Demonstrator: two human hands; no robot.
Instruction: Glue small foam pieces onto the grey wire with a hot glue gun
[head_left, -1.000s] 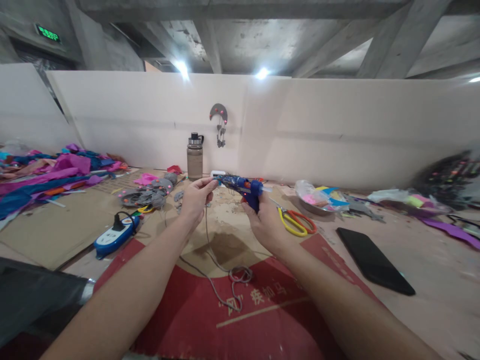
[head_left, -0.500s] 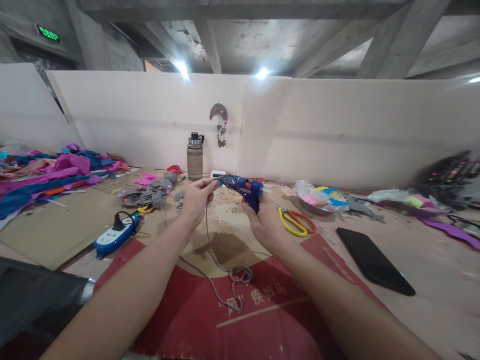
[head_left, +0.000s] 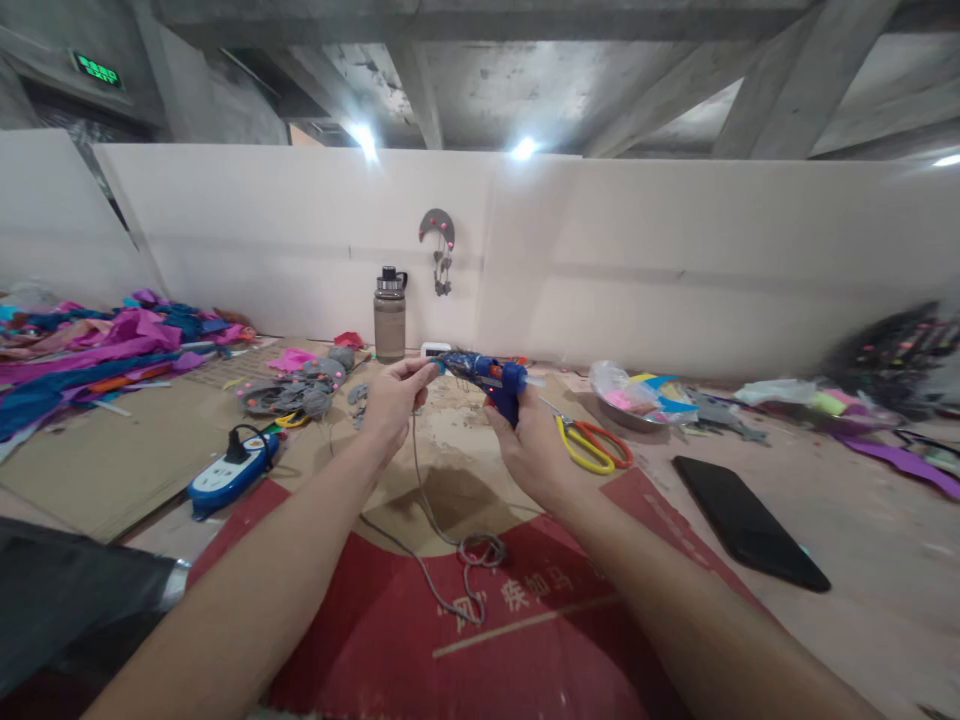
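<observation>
My right hand [head_left: 534,445] is wrapped round the handle of a blue hot glue gun [head_left: 491,375], which points left with a clear glue stick poking out of its back. At the gun's nozzle, the fingers of my left hand [head_left: 394,400] are pinched together on a grey cord [head_left: 418,470]. Something small and blue shows at those fingertips, too small to make out. From the left hand the cord hangs down and lies in loose loops on a red and brown cardboard sheet [head_left: 375,640].
Scissors [head_left: 586,445] with yellow and orange handles and a black phone [head_left: 750,520] lie to the right. Leftward are a blue power strip [head_left: 234,472], grey felt pieces [head_left: 300,385] and coloured cloth scraps [head_left: 135,340]. A water bottle [head_left: 390,318] stands behind, near a hanging moon ornament [head_left: 437,228].
</observation>
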